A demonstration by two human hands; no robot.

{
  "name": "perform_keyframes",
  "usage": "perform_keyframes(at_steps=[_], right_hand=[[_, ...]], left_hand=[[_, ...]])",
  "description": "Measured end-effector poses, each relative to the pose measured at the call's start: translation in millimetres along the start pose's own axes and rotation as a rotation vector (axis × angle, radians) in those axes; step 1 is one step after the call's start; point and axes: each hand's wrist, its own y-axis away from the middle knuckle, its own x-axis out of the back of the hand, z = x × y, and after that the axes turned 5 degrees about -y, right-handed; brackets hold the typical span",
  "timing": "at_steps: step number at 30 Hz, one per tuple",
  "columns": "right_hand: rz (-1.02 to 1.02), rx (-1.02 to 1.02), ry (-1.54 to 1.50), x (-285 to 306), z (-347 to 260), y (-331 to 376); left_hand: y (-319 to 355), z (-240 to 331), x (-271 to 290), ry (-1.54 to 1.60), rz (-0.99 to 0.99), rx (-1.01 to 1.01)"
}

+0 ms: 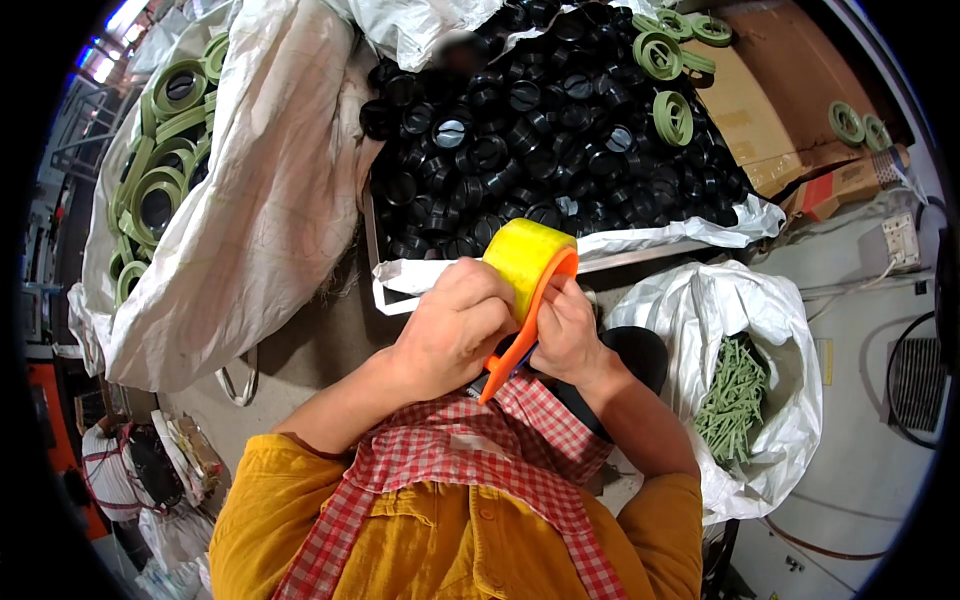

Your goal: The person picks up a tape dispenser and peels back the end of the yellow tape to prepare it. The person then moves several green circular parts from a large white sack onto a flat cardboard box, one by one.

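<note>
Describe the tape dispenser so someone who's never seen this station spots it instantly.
Find the big heap of black round parts. Just below it in the picture, between the person's left hand and right hand, is the tape dispenser. Its bright orange frame and wide yellow roll set it apart from the black parts and pale green rings.

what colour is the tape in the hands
The tape is bright yellow; it shows best in the head view, the only one.
</note>
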Motion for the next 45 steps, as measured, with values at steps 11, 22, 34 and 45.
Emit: perform_keyframes(at_steps=[11,22,34,45], right_hand=[[-0.018,-0.030,-0.026,-2.5,3.9,8.2],[0.014,-0.022,-0.012,-0.3,2.8,4.5],[0.030,-0.001,0.015,-0.2,3.8,5.2],[0.020,0.019,0.022,0.5,4.2,5.9]], left_hand=[[-7.4,3.0,-0.2,-0.015,0.017,0.039],[-8.2,6.8,-0.7,-0.117,0.096,0.098],[-9.5,7.5,0.3,-0.128,0.143,0.108],[-4.6,1.1,-0.5,-0.073,0.000,0.171]])
